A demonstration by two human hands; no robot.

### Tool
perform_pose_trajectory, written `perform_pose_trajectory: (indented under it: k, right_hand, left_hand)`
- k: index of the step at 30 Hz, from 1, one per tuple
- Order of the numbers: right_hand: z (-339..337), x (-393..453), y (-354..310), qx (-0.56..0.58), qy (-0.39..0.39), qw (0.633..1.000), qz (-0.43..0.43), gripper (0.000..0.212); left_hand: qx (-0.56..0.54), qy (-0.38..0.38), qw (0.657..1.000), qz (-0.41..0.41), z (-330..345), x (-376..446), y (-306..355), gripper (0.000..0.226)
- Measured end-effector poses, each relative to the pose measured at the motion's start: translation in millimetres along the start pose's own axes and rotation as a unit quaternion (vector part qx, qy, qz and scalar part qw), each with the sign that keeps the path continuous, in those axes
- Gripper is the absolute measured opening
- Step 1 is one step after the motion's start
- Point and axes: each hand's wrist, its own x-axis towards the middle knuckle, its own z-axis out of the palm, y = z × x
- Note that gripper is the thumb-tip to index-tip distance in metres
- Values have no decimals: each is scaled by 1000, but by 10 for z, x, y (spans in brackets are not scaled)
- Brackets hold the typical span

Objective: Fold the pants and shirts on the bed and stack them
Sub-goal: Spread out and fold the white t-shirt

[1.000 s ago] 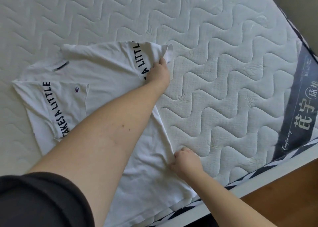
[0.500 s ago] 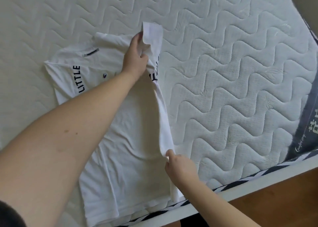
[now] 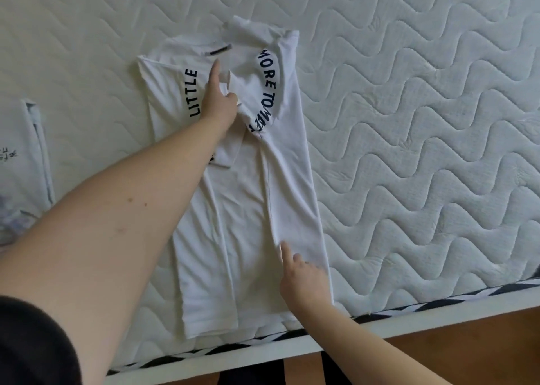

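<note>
The right side of the white shirt (image 3: 233, 186) had been folded inward since the earlier frame. The left hand (image 3: 217, 98) pinched its sleeve; the right hand (image 3: 304, 279), forefinger extended, pressed the fold near the mattress's (image 3: 423, 122) near edge.

Quilted mattress (image 3: 409, 122) bears white shirt (image 3: 248, 209), folded garment (image 3: 20, 157).

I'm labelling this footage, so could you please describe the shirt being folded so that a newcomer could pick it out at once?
Start from the white quilted mattress. In its middle lies the white T-shirt, both sides folded inward into a long strip, with the left hand near its collar and the right hand near its hem. Unlike the pale garment at the left edge, it bears dark lettering reading LITTLE and MORE.
</note>
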Motion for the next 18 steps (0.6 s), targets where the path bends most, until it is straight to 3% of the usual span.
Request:
perform_pose_trajectory:
  k: [3,7,10,12,18]
  right_hand:
    - [136,-86,-34,-25,-25,999,20,66]
    - [224,-147,-23,-19,-64,997,35,18]
    - [283,-185,-29,-65,-93,994,-1,26]
    - [336,-208,-38,-97,-104,990,-27,11]
    - [393,-247,53,-123,-123,983,-56,15]
  left_hand:
    - [-9,-36,999,-15,-3,-56,-112,55]
    - [14,-39,999,-24,-39,-174,-234,85]
    - [62,-39,997,-25,-74,-195,-275,97]
    - [87,-22,995,-33,-90,-196,-272,95]
    - [93,7,996,-13,-152,-234,-296,84]
